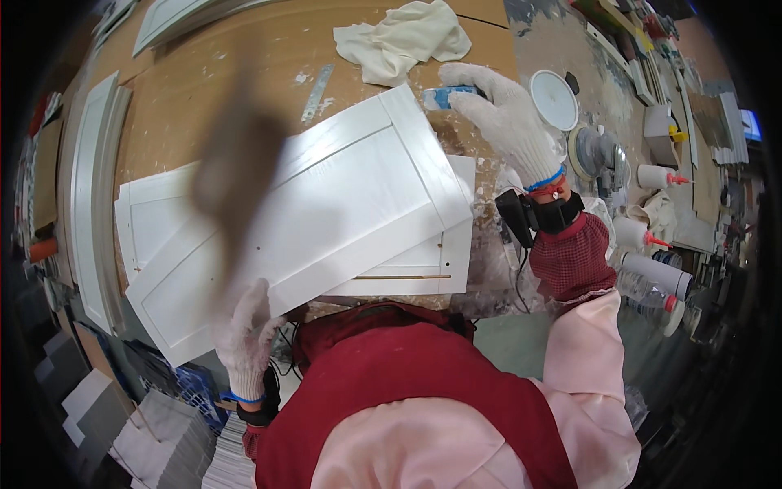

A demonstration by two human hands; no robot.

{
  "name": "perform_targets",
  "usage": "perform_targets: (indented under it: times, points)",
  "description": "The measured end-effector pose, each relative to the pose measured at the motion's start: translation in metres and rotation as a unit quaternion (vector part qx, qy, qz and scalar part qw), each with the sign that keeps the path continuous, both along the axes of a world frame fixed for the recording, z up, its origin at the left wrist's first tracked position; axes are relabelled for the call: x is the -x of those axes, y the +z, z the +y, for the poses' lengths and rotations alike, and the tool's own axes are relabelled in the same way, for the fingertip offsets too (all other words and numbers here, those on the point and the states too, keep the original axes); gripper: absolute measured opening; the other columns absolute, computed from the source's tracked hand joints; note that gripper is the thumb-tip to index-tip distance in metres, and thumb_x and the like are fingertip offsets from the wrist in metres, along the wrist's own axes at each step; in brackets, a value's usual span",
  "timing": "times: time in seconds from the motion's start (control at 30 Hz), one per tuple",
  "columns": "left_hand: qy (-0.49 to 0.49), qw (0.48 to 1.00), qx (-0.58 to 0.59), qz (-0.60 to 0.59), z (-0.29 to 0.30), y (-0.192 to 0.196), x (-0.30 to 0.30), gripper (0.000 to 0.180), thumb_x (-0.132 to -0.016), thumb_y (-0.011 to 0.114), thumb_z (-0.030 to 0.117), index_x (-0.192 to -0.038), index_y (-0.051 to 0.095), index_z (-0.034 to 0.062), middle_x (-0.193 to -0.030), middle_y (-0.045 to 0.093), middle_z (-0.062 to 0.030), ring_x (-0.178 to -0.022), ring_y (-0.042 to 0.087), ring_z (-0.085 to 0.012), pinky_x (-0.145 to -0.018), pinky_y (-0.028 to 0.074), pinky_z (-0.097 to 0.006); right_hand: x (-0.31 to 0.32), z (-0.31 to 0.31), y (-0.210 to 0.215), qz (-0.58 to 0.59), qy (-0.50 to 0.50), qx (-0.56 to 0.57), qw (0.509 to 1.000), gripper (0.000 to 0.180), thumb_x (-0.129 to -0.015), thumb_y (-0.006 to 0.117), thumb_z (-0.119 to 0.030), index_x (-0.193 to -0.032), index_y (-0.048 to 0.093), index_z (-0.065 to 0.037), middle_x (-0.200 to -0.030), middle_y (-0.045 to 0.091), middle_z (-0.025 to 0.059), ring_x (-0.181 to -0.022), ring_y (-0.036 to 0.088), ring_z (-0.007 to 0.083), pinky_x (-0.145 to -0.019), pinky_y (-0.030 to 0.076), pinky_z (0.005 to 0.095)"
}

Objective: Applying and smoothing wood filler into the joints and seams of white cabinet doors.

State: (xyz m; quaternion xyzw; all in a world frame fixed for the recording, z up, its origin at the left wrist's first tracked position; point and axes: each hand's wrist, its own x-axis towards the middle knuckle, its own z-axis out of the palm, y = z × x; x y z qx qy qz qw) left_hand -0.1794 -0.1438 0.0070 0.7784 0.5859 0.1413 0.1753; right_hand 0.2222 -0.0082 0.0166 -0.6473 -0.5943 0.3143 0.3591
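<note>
- Head view: right hand (505, 114) gloved, beyond the far right corner of the upper white panel (350, 175). I read its fingers as closed around a small blue object (446, 98), pinched between thumb and forefinger.
- Blue object: over the brown counter (187, 90), near the panel corner. I cannot tell whether it touches the surface below.
- Left hand (244, 338), gloved, at the near edge of the upper panel. Forefinger lies along the panel face; thumb stands apart from it. I cannot tell whether these fingers grip the edge or only rest on it.
- Upper panel: framed face up, laid askew on a lower white panel (407, 262), whose right end shows beneath.
- A dark blurred shape (244, 155) crosses my view of the panels' left part.
- Far side of counter: crumpled white cloth (407, 39), with a narrow pale strip (318, 91) to its left.
- Right of the right hand: round white lid (555, 99), then bottles with red nozzles (652, 176).
- Left side: long white panels (91, 204) stacked together.
</note>
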Motion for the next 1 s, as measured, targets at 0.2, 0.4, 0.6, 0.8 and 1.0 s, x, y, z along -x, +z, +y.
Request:
perform_targets:
  times: [0.2,0.4,0.6,0.8,1.0]
  points:
    - [0.015,1.0,0.013,-0.012,-0.001,0.0,0.001,0.065,-0.065,0.08,0.038,-0.12,0.066,0.0084,-0.11,0.064,-0.0108,-0.103,0.057,-0.0323,-0.09,0.046,-0.043,-0.002,0.02,-0.01,-0.04,0.014,-0.015,0.999,0.04,-0.084,0.059,-0.028,-0.116,0.066,-0.004,-0.102,0.069,0.0127,-0.091,0.064,0.0223,-0.082,0.049,0.0313]
    - [0.014,1.0,0.018,-0.013,0.0,0.0,0.002,0.065,-0.066,0.079,0.041,-0.12,0.066,0.0079,-0.11,0.064,-0.0113,-0.104,0.057,-0.0326,-0.091,0.046,-0.042,0.001,0.032,-0.01,-0.061,0.012,0.011,0.998,0.042,-0.084,0.058,-0.031,-0.116,0.067,-0.005,-0.103,0.069,0.0143,-0.092,0.064,0.0245,-0.081,0.05,0.033]
    - [0.009,1.0,0.018,-0.016,0.001,0.0,0.002,0.065,-0.066,0.079,0.042,-0.12,0.066,0.0078,-0.11,0.064,-0.0112,-0.104,0.057,-0.0321,-0.089,0.047,-0.041,-0.003,0.039,-0.018,-0.084,0.02,0.01,0.996,0.043,-0.084,0.058,-0.032,-0.119,0.066,-0.008,-0.102,0.069,0.0147,-0.092,0.064,0.025,-0.081,0.05,0.0334]
    - [0.012,0.999,0.032,-0.012,0.002,0.0,0.002,0.064,-0.066,0.08,0.04,-0.12,0.066,0.0089,-0.109,0.064,-0.0104,-0.103,0.057,-0.0308,-0.088,0.047,-0.041,-0.005,0.038,-0.014,-0.096,0.041,0.011,0.994,0.042,-0.086,0.06,-0.027,-0.122,0.065,-0.006,-0.103,0.067,0.0079,-0.085,0.06,0.0138,-0.072,0.049,0.0259]
    - [0.015,0.999,0.036,-0.02,0.001,0.0,0.001,0.063,-0.066,0.08,0.038,-0.12,0.065,0.0081,-0.109,0.064,-0.0104,-0.103,0.057,-0.0306,-0.088,0.047,-0.04,-0.003,0.029,-0.009,-0.076,0.035,0.018,0.996,0.041,-0.083,0.059,-0.03,-0.116,0.068,-0.007,-0.098,0.069,0.0125,-0.09,0.064,0.022,-0.08,0.049,0.0319]
